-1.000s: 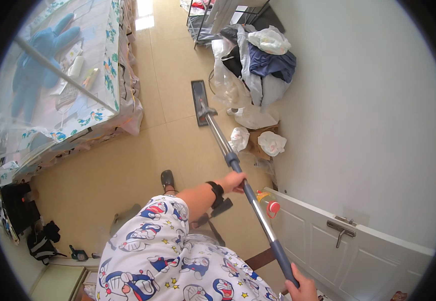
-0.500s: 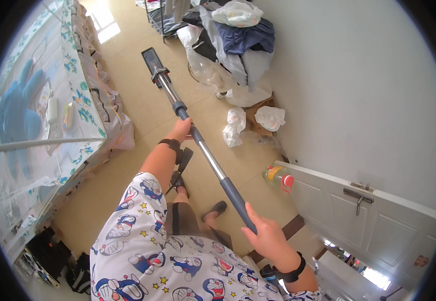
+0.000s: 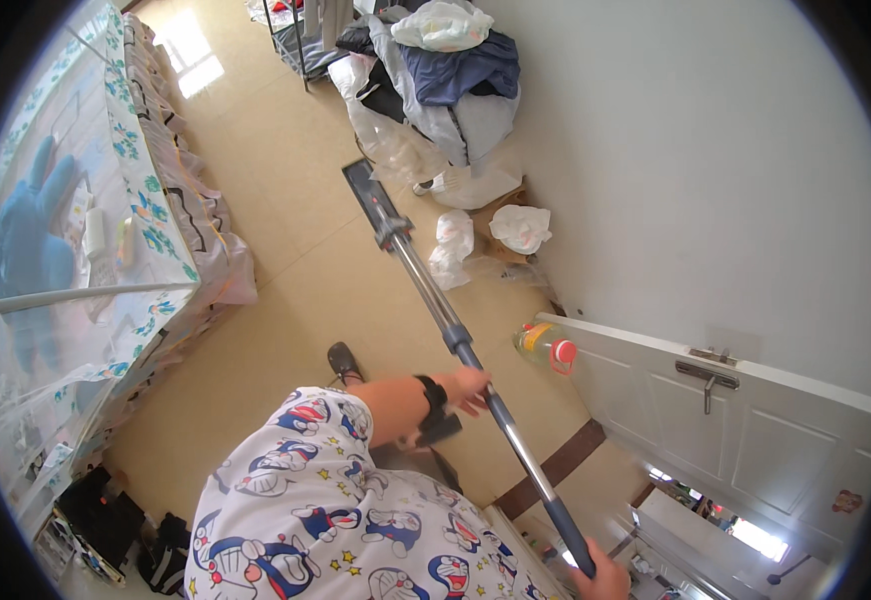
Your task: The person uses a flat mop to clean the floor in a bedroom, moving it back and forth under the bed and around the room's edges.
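A long flat mop [image 3: 521,445] with a silver and grey pole slants across the floor in front of me. Its narrow dark head [image 3: 365,192] lies at the far end, close to the pile of bags. My left hand [image 3: 469,388] is wrapped round the grey middle section of the pole, slightly blurred. At the lower right, my right hand [image 3: 603,578] grips the dark end of the handle, partly cut off by the picture's edge. Both wrists had dark bands in view; now only the left one shows.
White plastic bags [image 3: 452,248] lie by a brown box, under a heap of clothes and bags [image 3: 465,75]. A large bottle with a red cap [image 3: 545,345] stands against the white door [image 3: 695,410]. On the left is a netted bed [image 3: 170,270]; a dark threshold strip [image 3: 555,465] crosses the doorway.
The mop head has come nearer and to the right. Both hands have moved right and down with the pole, the right one to the lower edge. My view and feet have shifted.
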### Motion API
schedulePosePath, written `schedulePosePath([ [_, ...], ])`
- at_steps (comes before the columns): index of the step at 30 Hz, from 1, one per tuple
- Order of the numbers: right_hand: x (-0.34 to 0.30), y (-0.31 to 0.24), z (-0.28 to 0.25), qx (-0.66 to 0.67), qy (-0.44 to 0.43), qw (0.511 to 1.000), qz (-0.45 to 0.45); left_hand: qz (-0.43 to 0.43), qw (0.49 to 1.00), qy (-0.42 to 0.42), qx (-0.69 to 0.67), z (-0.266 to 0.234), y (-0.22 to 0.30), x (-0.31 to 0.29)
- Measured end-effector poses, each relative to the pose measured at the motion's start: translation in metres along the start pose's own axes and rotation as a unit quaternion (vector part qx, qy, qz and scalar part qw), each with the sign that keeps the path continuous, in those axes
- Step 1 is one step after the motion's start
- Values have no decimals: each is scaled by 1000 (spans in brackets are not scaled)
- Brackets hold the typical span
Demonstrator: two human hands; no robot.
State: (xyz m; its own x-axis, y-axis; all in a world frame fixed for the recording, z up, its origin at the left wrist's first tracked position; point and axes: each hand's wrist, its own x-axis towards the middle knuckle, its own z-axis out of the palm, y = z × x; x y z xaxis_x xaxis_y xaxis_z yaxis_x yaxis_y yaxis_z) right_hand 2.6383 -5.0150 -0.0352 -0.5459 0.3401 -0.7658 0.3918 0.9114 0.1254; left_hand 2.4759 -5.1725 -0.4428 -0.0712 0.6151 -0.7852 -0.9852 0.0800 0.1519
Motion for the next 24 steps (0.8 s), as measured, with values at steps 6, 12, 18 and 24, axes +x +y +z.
schedulePosePath([
  [6, -65, 24, -37, -138, 69, 983, 96, -42, 988, -134, -57, 72, -41, -31],
  [12, -52, -6, -72, -219, 70, 973, 9, -31, 979, -121, -159, 44, -28, -60],
  [18, 31, -99, -78, -227, 39, 971, -71, 145, 958, -6, -247, -71, 23, -86],
  [24, 127, -232, -44, 2, 25, 970, -240, 314, 907, 175, -220, -215, 87, -108],
])
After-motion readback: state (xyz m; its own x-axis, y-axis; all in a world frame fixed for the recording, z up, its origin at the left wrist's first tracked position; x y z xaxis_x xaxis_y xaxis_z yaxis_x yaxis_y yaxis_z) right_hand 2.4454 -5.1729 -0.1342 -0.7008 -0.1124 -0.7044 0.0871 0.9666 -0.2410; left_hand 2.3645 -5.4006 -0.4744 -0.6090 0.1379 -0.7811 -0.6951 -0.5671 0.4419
